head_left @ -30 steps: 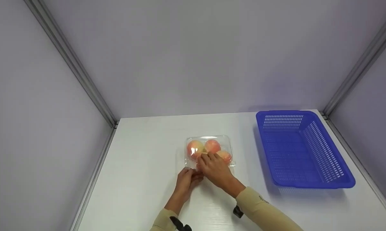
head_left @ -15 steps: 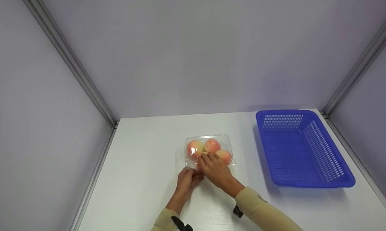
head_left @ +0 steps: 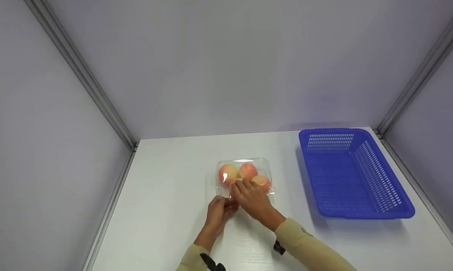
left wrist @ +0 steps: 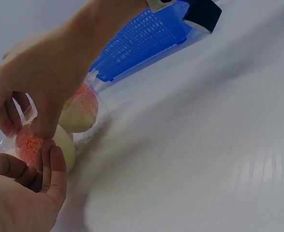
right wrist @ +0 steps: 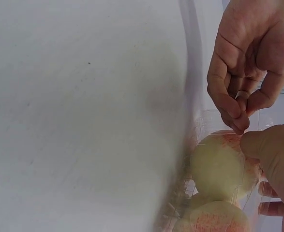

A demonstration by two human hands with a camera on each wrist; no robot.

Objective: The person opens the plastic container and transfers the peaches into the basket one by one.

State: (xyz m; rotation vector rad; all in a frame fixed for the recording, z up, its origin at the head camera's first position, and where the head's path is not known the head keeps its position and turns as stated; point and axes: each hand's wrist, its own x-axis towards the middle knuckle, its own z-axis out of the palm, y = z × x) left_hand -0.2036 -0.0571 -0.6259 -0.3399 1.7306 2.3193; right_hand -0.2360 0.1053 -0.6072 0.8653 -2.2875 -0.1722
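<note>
A clear plastic clamshell box (head_left: pixel 265 165) holding several peaches (head_left: pixel 228 174) lies on the white table. At its front left corner, my left hand (head_left: pixel 216 213) pinches the front edge between thumb and fingers. My right hand (head_left: pixel 253 199) reaches over the top, fingers curled on the lid and thumb down at the front edge. In the left wrist view, the tips of both hands meet in front of a red and yellow peach (left wrist: pixel 67 145). From the right wrist, the thumb of my right hand (right wrist: pixel 277 152) shows close to my left fingertips (right wrist: pixel 239 125). The fingers partly hide the box's front edge.
A blue perforated plastic basket (head_left: pixel 339 173) stands to the right of the box, with nothing visible inside. Grey walls with metal corner profiles (head_left: pixel 98 88) border the table (head_left: pixel 162 180) at the back and sides.
</note>
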